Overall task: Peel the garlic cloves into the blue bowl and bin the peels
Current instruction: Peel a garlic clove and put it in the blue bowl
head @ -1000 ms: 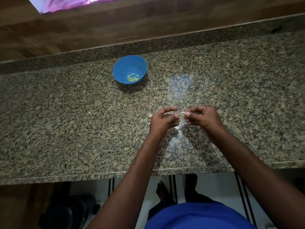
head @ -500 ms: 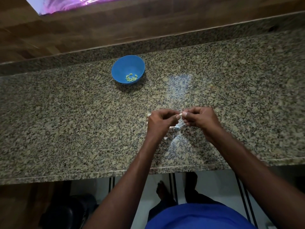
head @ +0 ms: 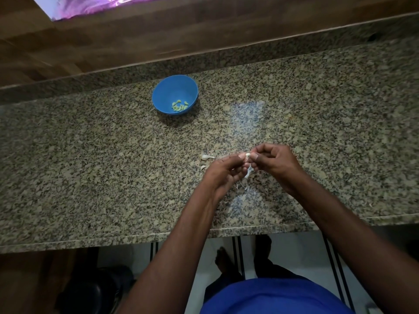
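Both hands meet over counter (head: 90, 155). Left hand (head: 223, 172) & right hand (head: 275, 165) pinch garlic clove (head: 247, 155) w/ fingertips, likely pulling skin off (peel bits drop below). Blue bowl (head: 165, 96) at 11 o'clock, peeled cloves inside. Loose clove (head: 206, 157) at 9.

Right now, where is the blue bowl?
In the head view, the blue bowl sits on the granite counter left of centre, toward the back edge, beyond and left of both hands.
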Tool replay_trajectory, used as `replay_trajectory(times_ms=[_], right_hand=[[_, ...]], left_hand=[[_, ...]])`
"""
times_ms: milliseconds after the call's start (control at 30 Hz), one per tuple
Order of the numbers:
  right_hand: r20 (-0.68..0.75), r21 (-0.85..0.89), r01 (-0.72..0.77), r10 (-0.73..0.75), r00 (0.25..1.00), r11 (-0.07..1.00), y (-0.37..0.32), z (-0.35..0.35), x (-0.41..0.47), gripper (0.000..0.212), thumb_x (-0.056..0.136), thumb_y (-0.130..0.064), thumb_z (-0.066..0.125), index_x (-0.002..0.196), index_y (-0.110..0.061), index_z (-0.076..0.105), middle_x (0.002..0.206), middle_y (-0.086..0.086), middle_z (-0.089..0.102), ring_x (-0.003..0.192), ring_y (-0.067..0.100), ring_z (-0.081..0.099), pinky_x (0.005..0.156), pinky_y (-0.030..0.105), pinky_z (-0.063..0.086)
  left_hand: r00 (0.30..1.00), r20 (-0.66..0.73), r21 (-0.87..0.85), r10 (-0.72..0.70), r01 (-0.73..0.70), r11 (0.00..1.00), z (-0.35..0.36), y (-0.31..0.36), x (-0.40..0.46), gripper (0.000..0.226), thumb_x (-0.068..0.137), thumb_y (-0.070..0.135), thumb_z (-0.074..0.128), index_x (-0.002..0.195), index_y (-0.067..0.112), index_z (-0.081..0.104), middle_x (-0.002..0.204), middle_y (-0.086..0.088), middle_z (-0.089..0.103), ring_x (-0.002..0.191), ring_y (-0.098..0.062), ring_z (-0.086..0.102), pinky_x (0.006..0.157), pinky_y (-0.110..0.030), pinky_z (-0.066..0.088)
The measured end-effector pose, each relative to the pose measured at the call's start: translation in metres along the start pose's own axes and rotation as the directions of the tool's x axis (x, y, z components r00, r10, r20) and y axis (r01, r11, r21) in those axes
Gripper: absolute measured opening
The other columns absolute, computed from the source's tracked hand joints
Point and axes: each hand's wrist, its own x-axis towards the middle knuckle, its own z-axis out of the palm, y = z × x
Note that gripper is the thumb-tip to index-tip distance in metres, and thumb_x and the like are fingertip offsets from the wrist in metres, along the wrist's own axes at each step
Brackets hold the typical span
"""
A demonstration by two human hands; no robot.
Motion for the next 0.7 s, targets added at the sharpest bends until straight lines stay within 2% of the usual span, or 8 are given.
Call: replay_trajectory(times_ms=[133, 200, 300, 367, 467, 567, 633, 700], right_hand=[[0.09, 0.121, -0.115, 0.105, 0.99, 0.986, 0.003, -0.006, 0.003, 0.007, 0.093, 0.001, 0.064, 0.099, 0.003, 0.068, 0.083, 0.012, 0.07, 0.07, 0.017, 0.066, 0.068, 0.026, 0.058], [0.109, 0.079, -0.174, 0.165, 0.98, 0.982, 0.004, -0.01, 0.005, 0.005, 0.093, 0.0, 0.064, 0.097, 0.002, 0.068, 0.081, 0.011, 0.071, 0.07, 0.019, 0.065, 0.066, 0.028, 0.057], [0.072, -0.042, -0.235, 0.237, 0.969, 0.971, 0.001, -0.015, 0.007, 0.012, 0.093, -0.002, 0.067, 0.098, 0.009, 0.067, 0.078, 0.013, 0.073, 0.068, 0.021, 0.066, 0.065, 0.03, 0.058], [0.022, -0.113, -0.204, 0.208, 0.978, 0.972, -0.004, -0.014, 0.006, 0.013, 0.091, -0.003, 0.071, 0.096, 0.009, 0.068, 0.08, 0.017, 0.074, 0.069, 0.023, 0.068, 0.064, 0.031, 0.059], [-0.064, -0.266, -0.098, 0.084, 0.994, 0.959, -0.008, -0.009, 0.006, 0.011, 0.089, -0.005, 0.074, 0.09, 0.005, 0.07, 0.08, 0.017, 0.074, 0.065, 0.02, 0.069, 0.059, 0.029, 0.058], [-0.141, -0.387, -0.064, 0.01, 0.99, 0.92, -0.008, -0.004, 0.008, 0.009, 0.089, -0.007, 0.077, 0.086, 0.0, 0.072, 0.076, 0.013, 0.074, 0.063, 0.019, 0.072, 0.058, 0.03, 0.058], [-0.162, -0.398, -0.05, -0.017, 0.987, 0.916, -0.007, -0.001, 0.007, 0.009, 0.089, -0.007, 0.077, 0.083, -0.001, 0.072, 0.074, 0.012, 0.074, 0.064, 0.021, 0.073, 0.058, 0.031, 0.059], [-0.175, -0.349, -0.041, -0.022, 0.984, 0.936, -0.005, 0.002, 0.006, 0.009, 0.09, -0.005, 0.075, 0.085, 0.001, 0.072, 0.075, 0.013, 0.074, 0.064, 0.021, 0.073, 0.057, 0.028, 0.058]], left_hand=[[0.999, 0.03, 0.028, -0.037, 0.036, 0.999, -0.001, 0.0, -0.003, 0.009, 0.098, 0.0, 0.06, 0.099, -0.006, 0.066, 0.085, -0.015, 0.072, 0.069, -0.016, 0.068, 0.064, -0.021, 0.059], [0.999, 0.026, 0.198, 0.025, -0.03, 0.98, -0.005, 0.0, -0.001, 0.008, 0.097, 0.002, 0.064, 0.097, -0.005, 0.068, 0.083, -0.014, 0.072, 0.067, -0.016, 0.069, 0.064, -0.023, 0.059], [0.981, 0.068, 0.542, 0.184, -0.191, 0.818, -0.01, 0.001, 0.005, 0.011, 0.094, 0.009, 0.072, 0.095, -0.002, 0.072, 0.081, -0.013, 0.073, 0.065, -0.015, 0.068, 0.064, -0.026, 0.058], [0.969, 0.06, 0.627, 0.241, -0.224, 0.746, -0.007, 0.001, 0.005, 0.013, 0.094, 0.011, 0.073, 0.093, -0.002, 0.072, 0.082, -0.014, 0.074, 0.064, -0.014, 0.068, 0.064, -0.027, 0.058], [0.962, 0.046, 0.63, 0.269, -0.237, 0.739, -0.003, 0.001, 0.005, 0.014, 0.092, 0.01, 0.075, 0.095, -0.004, 0.071, 0.087, -0.017, 0.075, 0.067, -0.013, 0.07, 0.067, -0.027, 0.061], [0.958, 0.061, 0.674, 0.281, -0.248, 0.696, 0.0, 0.0, 0.005, 0.016, 0.088, 0.011, 0.08, 0.095, -0.002, 0.073, 0.088, -0.015, 0.077, 0.071, -0.019, 0.073, 0.074, -0.036, 0.064], [0.941, 0.048, 0.733, 0.336, -0.262, 0.628, 0.002, 0.0, 0.007, 0.015, 0.086, 0.014, 0.082, 0.092, 0.002, 0.074, 0.081, -0.01, 0.077, 0.072, -0.025, 0.076, 0.073, -0.043, 0.065], [0.923, 0.032, 0.752, 0.382, -0.274, 0.599, 0.005, -0.001, 0.008, 0.013, 0.086, 0.016, 0.082, 0.089, 0.005, 0.075, 0.078, -0.008, 0.077, 0.072, -0.027, 0.077, 0.071, -0.045, 0.066]])
